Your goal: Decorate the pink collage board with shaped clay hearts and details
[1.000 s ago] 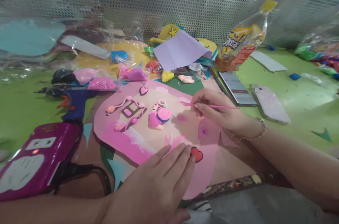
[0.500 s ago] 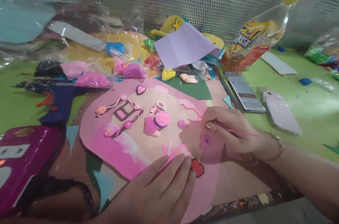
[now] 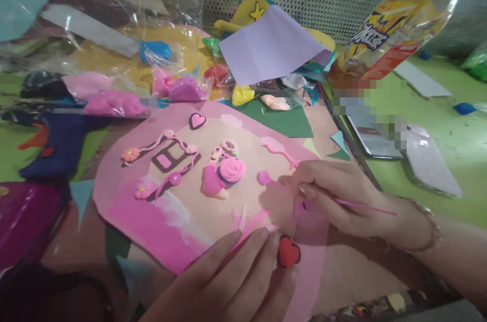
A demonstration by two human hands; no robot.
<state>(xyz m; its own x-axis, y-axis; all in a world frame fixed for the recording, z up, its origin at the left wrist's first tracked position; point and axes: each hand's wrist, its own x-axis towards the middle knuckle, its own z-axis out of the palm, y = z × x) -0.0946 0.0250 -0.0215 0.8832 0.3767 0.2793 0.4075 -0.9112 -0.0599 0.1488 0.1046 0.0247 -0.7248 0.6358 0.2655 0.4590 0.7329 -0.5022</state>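
My right hand point(image 3: 342, 198) pinches a thin pink stick-like tool point(image 3: 367, 207), its handle pointing right and its tip hidden by my fingers. That hand rests on the right side of a pink and beige paper cutout point(image 3: 125, 220), by a small purple clay piece point(image 3: 303, 206) and a pink clay strand point(image 3: 279, 150). My left hand point(image 3: 232, 281) lies flat on the cutout's lower edge, fingers stretched out, beside a red heart point(image 3: 289, 252) with a dark outline. A clay figure with a pink swirl point(image 3: 233, 170) sits mid-cutout. Left of it, a flowered clay strand point(image 3: 175, 178) curves around a dark frame.
A blue glue gun point(image 3: 57, 144) lies left, above a magenta box point(image 3: 26, 230). Behind are bagged clay lumps point(image 3: 114, 103) and a lilac sheet point(image 3: 272, 48). Right stand a plastic bottle point(image 3: 391, 33) and two phones, one dark-edged point(image 3: 376, 139), one pale point(image 3: 431, 159).
The view has shifted a little and moved closer. Both hands stay at nearly the same spots on the cutout, with the right still holding the pink tool.
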